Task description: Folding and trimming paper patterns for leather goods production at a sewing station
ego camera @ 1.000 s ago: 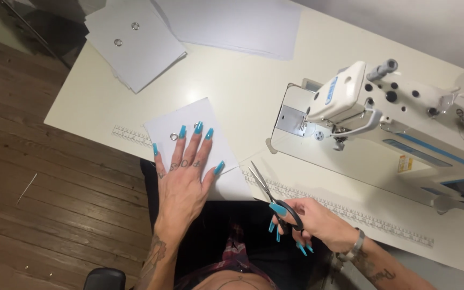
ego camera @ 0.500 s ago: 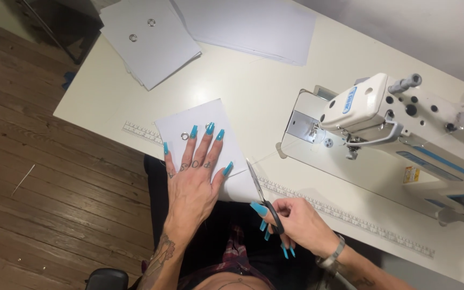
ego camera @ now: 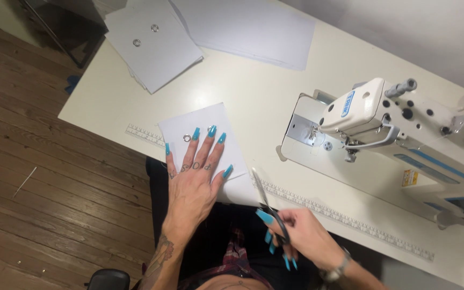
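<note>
Down and left swings the right hand (ego camera: 302, 236), scissors (ego camera: 267, 204) now closed and angled toward the white fabric piece (ego camera: 200, 134), where a second ago the blades were spread nearer the sewing machine (ego camera: 382, 123). Left hand (ego camera: 194, 177) hasn't budged: flat, fingers spread, pressing the eyeleted piece onto the worktop (ego camera: 253, 91) at its near edge, just above the printed ruler strip (ego camera: 345, 217). Right grip is wrapped through the scissor handles. Looks like the trimming step is being lined up; next move calls for opening the blades and meeting the fabric's lower right corner cleanly, left palm steady.
</note>
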